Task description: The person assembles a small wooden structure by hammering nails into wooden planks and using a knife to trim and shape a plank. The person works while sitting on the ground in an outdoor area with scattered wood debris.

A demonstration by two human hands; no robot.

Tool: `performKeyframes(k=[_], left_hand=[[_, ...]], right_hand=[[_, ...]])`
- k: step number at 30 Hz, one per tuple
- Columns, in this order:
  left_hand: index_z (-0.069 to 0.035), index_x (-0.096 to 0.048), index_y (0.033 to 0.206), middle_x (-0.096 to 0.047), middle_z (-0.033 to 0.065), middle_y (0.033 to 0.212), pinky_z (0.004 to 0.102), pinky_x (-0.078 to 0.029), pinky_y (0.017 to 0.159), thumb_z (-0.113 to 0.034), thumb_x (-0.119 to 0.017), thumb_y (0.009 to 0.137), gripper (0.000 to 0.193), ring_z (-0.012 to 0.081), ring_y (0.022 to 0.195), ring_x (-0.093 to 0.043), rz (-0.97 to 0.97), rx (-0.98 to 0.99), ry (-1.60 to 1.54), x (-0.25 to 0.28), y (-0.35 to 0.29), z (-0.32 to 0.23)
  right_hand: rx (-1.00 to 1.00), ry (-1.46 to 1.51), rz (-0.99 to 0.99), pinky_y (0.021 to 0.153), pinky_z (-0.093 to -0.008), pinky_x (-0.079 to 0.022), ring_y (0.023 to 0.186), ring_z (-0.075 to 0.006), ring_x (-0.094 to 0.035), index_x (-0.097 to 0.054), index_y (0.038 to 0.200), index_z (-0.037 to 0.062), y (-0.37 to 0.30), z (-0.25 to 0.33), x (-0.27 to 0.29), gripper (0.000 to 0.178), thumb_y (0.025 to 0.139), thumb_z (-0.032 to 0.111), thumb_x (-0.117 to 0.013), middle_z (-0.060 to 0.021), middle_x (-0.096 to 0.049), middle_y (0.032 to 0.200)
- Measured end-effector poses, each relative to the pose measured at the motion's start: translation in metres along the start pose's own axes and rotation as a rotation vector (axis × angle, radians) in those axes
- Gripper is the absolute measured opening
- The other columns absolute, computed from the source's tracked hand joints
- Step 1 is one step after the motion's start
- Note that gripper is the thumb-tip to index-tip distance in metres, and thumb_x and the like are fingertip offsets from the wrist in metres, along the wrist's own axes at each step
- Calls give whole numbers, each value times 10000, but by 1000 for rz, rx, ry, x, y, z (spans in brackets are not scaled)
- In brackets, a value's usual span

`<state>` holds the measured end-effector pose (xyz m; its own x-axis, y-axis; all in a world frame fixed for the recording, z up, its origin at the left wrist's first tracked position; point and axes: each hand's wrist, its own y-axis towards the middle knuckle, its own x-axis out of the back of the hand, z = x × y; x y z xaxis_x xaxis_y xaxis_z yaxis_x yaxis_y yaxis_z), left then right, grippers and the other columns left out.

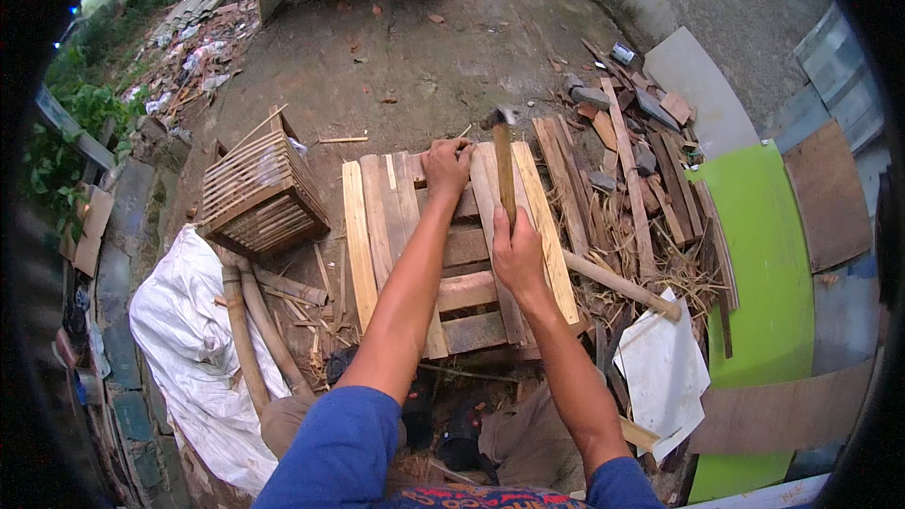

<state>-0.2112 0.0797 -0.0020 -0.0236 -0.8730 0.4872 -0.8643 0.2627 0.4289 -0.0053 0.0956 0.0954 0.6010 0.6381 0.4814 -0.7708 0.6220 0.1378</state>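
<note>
My right hand (520, 250) is wrapped round the wooden handle of a hammer (505, 174). The metal hammer head is raised above the far end of a slatted wooden frame (380, 217), which lies in front of my knees. Long pale slats run away from me on both sides of it, over shorter cross boards (467, 290) showing in the middle gap. At the far end of this gap my left hand (446, 167) is closed, fingertips pressed together. Something thin shows by its fingertips, too small to name.
A slatted wooden crate (267, 190) stands at the left, behind a white sack (193, 330) and bamboo poles (247, 335). Scrap planks and rubble (627, 170) are heaped at the right, beside a green panel (759, 254). A pole (617, 283) juts out near the frame.
</note>
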Motion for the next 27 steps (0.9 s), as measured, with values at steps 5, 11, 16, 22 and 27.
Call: performKeyframes(k=[5,11,16,22,27], left_hand=[[-122,-766,923,-720,84,928,403,-399,905,-263,-723,837,171,268,1010,-623,-5,-10,-37,-1,-1,9],[-117,-767,930,-721,77,940,415,-406,892,-246,-708,839,169,267,1000,-623,82,34,-48,1,0,4],[-135,-769,922,-712,72,905,424,-415,870,-244,-701,840,152,276,966,-618,3,-39,-13,1,1,8],[-133,-768,903,-710,67,899,427,-419,859,-250,-704,838,149,279,945,-615,4,-54,-16,2,1,7],[-132,-769,892,-710,67,890,435,-429,839,-248,-709,833,144,287,930,-618,-45,-90,-13,0,1,11]], right_hand=[[-33,-114,87,667,-586,-464,810,-560,-605,-551,980,-54,29,-6,-11,373,1009,312,-492,-365,-608,757],[-64,-185,77,725,-605,-469,849,-573,-598,-552,983,-58,26,-21,-18,385,1012,318,-475,-388,-611,809],[-45,-188,98,743,-609,-465,860,-573,-597,-552,978,-63,35,-23,-20,387,1011,314,-474,-389,-614,830],[-76,-186,125,780,-606,-461,891,-568,-597,-552,978,-63,37,-21,-20,383,1007,313,-482,-392,-616,855],[-81,-199,104,790,-608,-458,897,-568,-597,-558,971,-64,38,-21,-23,385,1006,312,-483,-387,-620,854]])
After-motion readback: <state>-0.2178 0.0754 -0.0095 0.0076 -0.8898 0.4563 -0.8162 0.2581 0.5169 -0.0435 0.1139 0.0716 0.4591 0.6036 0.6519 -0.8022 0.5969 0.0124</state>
